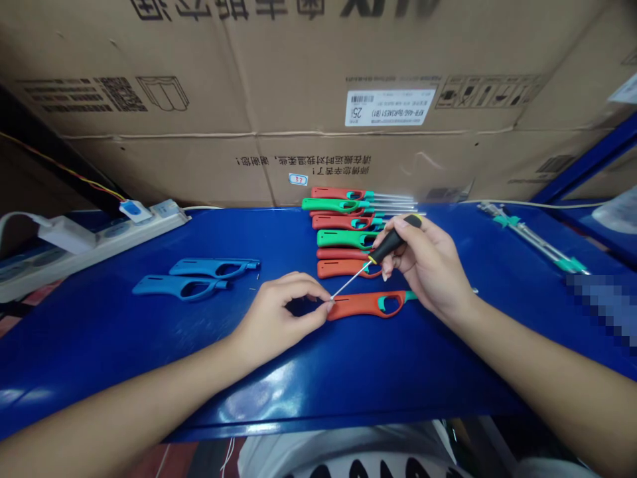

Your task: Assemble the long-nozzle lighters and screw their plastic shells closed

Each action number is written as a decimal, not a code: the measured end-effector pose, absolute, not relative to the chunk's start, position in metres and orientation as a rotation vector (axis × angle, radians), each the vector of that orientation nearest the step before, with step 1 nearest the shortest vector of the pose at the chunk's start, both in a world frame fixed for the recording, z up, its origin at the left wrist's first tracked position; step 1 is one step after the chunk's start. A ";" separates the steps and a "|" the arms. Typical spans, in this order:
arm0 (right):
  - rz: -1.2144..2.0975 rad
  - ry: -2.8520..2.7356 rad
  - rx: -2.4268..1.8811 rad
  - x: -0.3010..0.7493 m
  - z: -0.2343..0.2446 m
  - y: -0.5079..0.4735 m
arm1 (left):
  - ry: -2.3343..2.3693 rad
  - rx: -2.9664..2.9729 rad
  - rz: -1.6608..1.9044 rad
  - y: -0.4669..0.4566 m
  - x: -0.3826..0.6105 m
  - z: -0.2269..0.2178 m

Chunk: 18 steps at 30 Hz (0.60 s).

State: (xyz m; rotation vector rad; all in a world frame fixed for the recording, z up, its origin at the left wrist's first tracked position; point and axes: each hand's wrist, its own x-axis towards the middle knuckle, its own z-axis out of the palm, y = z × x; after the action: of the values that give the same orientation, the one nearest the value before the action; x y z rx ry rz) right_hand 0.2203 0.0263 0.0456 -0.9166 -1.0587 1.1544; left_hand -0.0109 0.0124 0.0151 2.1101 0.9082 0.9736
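Note:
My right hand [428, 259] grips a screwdriver [391, 247] by its black and yellow handle. Its thin metal shaft slants down to the left, the tip at the butt end of an orange gas lighter [355, 306]. At that tip, the thumb and forefinger of my left hand [279, 315] pinch together; whatever lies between them is too small to make out. The lighter lies flat, with a teal trigger and a teal collar; my right hand hides part of its far end. Just beyond it, red, orange and green lighters [343, 238] lie in a row.
Two blue handle shells [174, 287] lie left on the blue table [279, 392], tiny screws [257, 276] beside them. Metal lighter tubes with teal parts [537, 242] lie at right. A power strip [114, 242] runs along the left; a large cardboard box [199, 113] stands behind.

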 end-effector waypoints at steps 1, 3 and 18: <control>1.152 -1.065 -0.920 0.220 0.046 0.026 | 0.908 2.111 0.973 0.013 -0.011 0.015; 1.134 -1.086 -0.928 0.220 0.047 0.025 | 0.909 2.111 0.973 0.013 -0.011 0.015; 1.065 -1.197 -0.912 0.220 0.051 0.020 | 0.877 2.127 0.940 0.012 -0.009 0.014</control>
State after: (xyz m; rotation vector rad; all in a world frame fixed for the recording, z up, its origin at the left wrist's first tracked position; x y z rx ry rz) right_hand 0.2203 0.0200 0.0505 -0.9121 -1.1972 1.0654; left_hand -0.0092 0.0124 0.0140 2.1271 0.8766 0.9404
